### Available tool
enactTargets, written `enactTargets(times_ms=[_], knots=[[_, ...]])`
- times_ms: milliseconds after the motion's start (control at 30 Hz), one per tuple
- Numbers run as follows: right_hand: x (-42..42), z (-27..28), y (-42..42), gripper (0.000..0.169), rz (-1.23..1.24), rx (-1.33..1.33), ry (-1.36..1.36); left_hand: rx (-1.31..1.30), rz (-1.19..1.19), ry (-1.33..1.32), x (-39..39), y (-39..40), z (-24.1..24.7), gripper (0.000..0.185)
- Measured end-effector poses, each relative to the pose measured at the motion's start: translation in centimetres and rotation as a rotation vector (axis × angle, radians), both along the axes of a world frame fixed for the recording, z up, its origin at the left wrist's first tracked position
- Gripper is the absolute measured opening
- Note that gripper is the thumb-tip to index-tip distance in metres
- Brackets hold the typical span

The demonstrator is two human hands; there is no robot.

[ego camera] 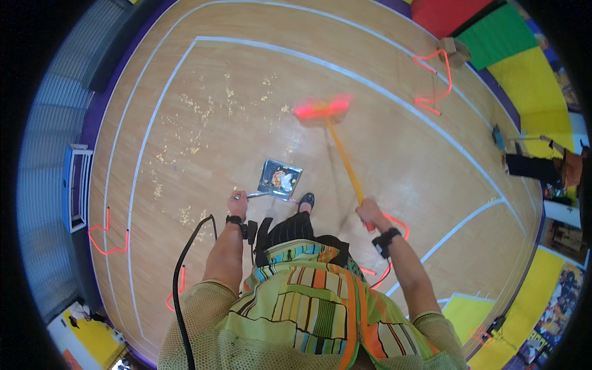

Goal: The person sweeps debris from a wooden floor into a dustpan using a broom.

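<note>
My right hand (370, 212) is closed around the lower end of a yellow broom handle (344, 159). The broom's red bristle head (323, 108) lies at the floor ahead and looks blurred. In my left hand (237, 203) is the metal handle of a long-handled dustpan (267, 175). Inside the dustpan are pale scraps and a crumpled white piece. Small pale yellowish scraps (199, 111) are scattered over the wooden floor, mostly ahead and to the left, with a few near the dustpan and the broom head.
My shoe (306, 202) stands just right of the dustpan. Red-orange tube frames (447, 74) stand on the court floor at several spots. A cardboard box (455, 51) is at the back right. Another person (536, 169) stands at the right edge. A blue frame (74, 187) stands by the left wall.
</note>
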State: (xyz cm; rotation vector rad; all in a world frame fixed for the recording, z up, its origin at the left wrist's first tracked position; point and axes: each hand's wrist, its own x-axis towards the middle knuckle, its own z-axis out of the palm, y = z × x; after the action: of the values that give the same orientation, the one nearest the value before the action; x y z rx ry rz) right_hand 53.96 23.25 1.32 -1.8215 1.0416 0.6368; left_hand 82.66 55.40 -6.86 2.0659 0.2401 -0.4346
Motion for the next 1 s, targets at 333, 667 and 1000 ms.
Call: enactTargets(times_ms=[333, 667, 1000], knots=[[-9.9, 7.2, -2.2, 0.022, 0.219, 0.022, 0.176, 0.004, 0.077, 0.047, -3.5, -0.5, -4.7, 0.01], [0.3, 7.4, -7.1, 0.024, 0.173, -0.015, 0.008, 0.01, 0.233, 0.086, -6.5, 3.4, 2.3, 0.016], [15.4, 3.3, -6.9, 0.022, 0.383, -0.059, -0.075, -0.047, 0.434, 0.201, -8.2, 2.8, 6.1, 0.021]])
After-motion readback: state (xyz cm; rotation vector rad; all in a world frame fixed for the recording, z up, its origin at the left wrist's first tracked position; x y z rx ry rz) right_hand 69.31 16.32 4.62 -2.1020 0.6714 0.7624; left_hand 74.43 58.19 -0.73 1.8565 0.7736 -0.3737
